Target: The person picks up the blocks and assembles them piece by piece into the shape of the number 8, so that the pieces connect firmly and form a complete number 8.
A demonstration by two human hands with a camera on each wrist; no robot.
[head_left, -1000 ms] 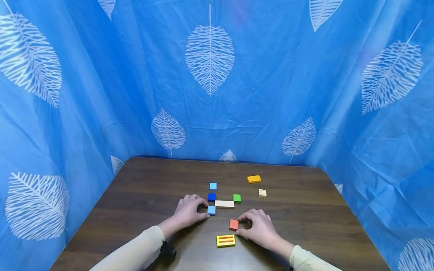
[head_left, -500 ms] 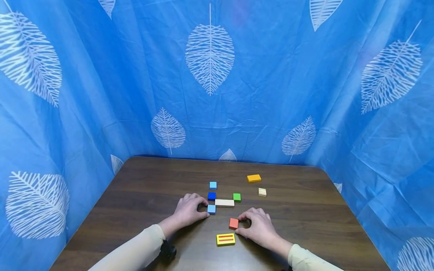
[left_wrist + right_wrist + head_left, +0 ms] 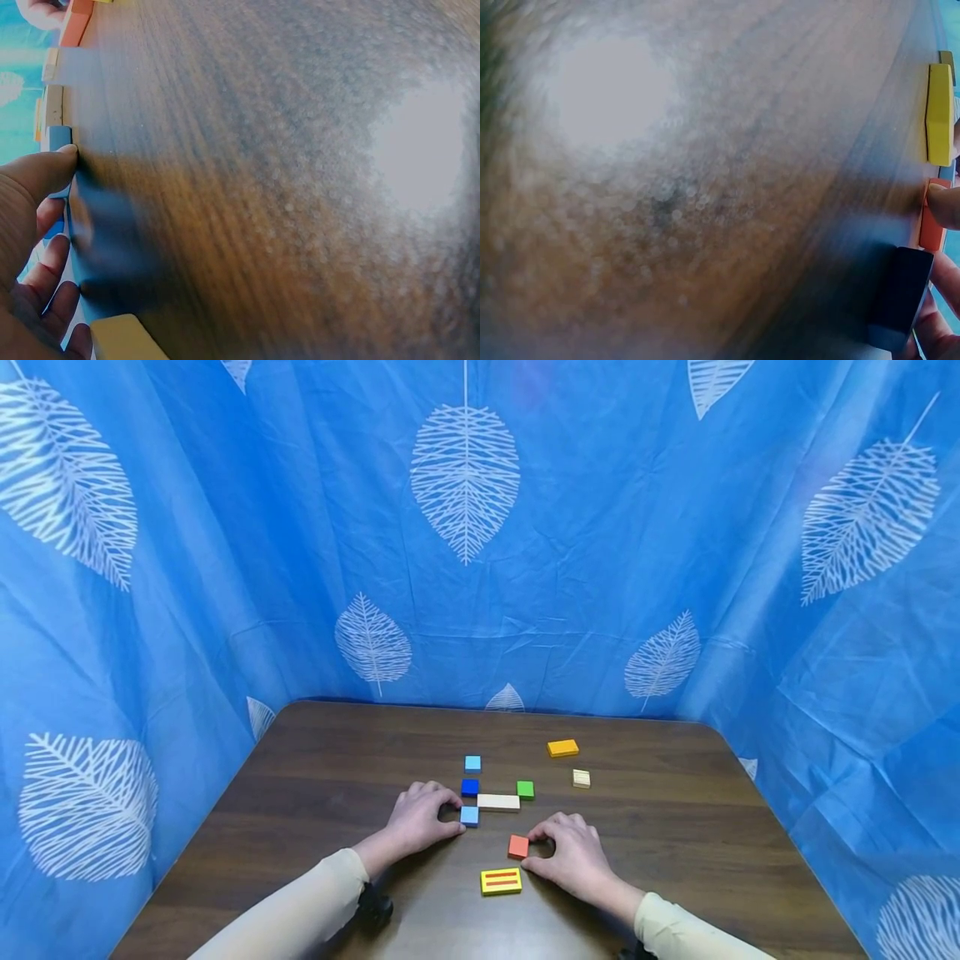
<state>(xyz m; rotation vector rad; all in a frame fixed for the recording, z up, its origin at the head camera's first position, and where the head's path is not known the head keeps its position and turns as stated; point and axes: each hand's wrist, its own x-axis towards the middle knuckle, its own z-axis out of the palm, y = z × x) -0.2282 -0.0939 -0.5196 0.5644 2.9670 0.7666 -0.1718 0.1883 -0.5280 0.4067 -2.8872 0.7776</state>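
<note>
My left hand (image 3: pixel 423 818) pinches a small light blue block (image 3: pixel 469 817) from its left side, thumb at the near edge and index finger at the far one. In the left wrist view the thumb tip lies against that block (image 3: pixel 60 136). A dark blue block (image 3: pixel 470 787) sits just behind it, and a long cream block (image 3: pixel 498 803) lies to its right. Nearer the front, my right hand (image 3: pixel 572 857) pinches a square orange-red block (image 3: pixel 518 847) at its right side. The thumb overlaps this block (image 3: pixel 931 234) in the right wrist view.
A yellow block with red stripes (image 3: pixel 501 882) lies in front. A green block (image 3: pixel 525 790) adjoins the cream one. Farther back are another light blue block (image 3: pixel 472 764), a ridged cream block (image 3: pixel 581 778) and an orange block (image 3: pixel 562 748). A blue leaf-patterned curtain (image 3: pixel 562 527) surrounds the table (image 3: pixel 337 735).
The head view has tipped slightly downward, so the table appears a little higher. Both hands and the blocks keep the same places relative to each other.
</note>
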